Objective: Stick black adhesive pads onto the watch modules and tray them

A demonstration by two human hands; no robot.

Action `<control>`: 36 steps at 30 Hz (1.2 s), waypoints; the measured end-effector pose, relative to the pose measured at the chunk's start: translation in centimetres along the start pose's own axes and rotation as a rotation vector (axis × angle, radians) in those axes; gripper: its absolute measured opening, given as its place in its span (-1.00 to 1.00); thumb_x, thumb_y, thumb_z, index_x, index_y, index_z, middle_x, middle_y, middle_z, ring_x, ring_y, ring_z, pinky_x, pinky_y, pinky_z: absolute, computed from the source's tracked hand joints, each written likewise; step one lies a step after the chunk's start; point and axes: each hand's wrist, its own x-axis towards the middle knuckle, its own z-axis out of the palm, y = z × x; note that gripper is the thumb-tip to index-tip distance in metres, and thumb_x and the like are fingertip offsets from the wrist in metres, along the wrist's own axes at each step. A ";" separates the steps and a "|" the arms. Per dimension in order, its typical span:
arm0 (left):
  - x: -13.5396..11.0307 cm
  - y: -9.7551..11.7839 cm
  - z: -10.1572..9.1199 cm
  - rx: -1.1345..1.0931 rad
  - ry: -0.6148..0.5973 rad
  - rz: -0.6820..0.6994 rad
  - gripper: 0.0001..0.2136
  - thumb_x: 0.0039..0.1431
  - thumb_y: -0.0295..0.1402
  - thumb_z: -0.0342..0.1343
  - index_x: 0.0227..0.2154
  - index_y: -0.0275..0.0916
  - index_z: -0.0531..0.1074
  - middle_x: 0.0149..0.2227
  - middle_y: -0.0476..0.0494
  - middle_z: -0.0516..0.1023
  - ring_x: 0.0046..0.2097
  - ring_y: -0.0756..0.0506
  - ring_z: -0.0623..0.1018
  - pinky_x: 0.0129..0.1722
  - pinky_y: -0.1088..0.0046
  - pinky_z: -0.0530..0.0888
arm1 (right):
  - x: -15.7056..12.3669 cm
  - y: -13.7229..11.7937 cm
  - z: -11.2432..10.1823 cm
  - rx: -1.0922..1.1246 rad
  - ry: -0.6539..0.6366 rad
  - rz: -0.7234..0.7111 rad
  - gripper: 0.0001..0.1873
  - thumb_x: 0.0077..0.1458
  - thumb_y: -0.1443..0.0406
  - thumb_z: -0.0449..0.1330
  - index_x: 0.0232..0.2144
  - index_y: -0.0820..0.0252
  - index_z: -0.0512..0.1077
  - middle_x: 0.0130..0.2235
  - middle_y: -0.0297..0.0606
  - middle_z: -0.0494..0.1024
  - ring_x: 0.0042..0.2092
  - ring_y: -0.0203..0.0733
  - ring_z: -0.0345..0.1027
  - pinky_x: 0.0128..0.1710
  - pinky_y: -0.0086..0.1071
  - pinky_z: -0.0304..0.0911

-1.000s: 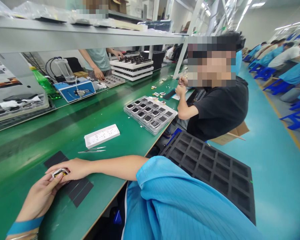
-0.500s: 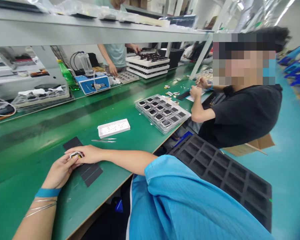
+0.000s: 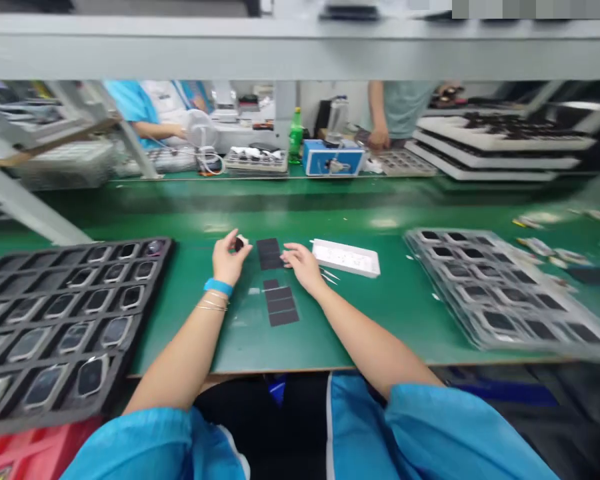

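My left hand [image 3: 229,257] is closed on a small watch case [image 3: 240,243] with a dark face and pale edge, raised over the green bench. Its details are blurred and partly covered by my fingers. My right hand [image 3: 303,264] is by the right edge of a black sheet [image 3: 269,255], fingers loosely bent and apart, nothing visible in them. Nearer me lies another black sheet [image 3: 282,304] divided into strips. Just right of my right hand are tweezers [image 3: 329,275] and a shallow white tray [image 3: 347,256] with tiny bits in it.
A black foam tray [image 3: 153,320] holding several watch cases stands at left, above a red crate [image 3: 35,450]. To the right is a clear plastic tray [image 3: 473,320] of dark-faced watch pieces. A shelf beam [image 3: 230,50] crosses overhead. Co-workers stand behind the bench.
My view has swung left to face the bench. My hands, together on the watch case before, are now apart: the left keeps it, the right has let go.
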 end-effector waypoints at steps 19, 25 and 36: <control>-8.4 9.6 -18.5 1.054 0.276 0.733 -0.62 -0.04 -0.37 0.36 -0.10 -0.16 0.49 -0.15 -0.13 0.50 -0.06 -0.16 0.48 0.01 0.25 0.41 | 0.8 2.8 -1.3 -0.378 -0.054 -0.102 -0.49 -0.14 -0.02 0.24 -0.21 0.21 0.49 -0.46 -0.22 0.56 -0.42 -0.17 0.44 -0.38 -0.32 0.34; 0.0 8.2 -30.9 1.332 0.565 0.094 -0.60 0.05 -0.30 0.28 -0.01 -0.23 0.46 -0.02 -0.24 0.47 0.07 -0.21 0.45 0.10 0.28 0.39 | 0.7 2.2 -0.6 -0.592 -0.094 -0.157 -0.50 -0.07 -0.04 0.15 -0.22 0.18 0.49 -0.46 -0.20 0.55 -0.47 -0.15 0.39 -0.48 -0.34 0.24; 4.6 8.0 -38.1 1.311 0.354 -0.251 -0.45 0.20 -0.01 0.02 0.14 -0.25 0.40 0.15 -0.22 0.47 0.19 -0.24 0.43 0.18 0.31 0.33 | 0.2 1.5 -0.2 -0.736 -0.039 -0.227 -0.60 -0.07 0.05 0.08 -0.30 0.17 0.51 -0.43 -0.16 0.58 -0.36 -0.07 0.47 -0.35 -0.27 0.30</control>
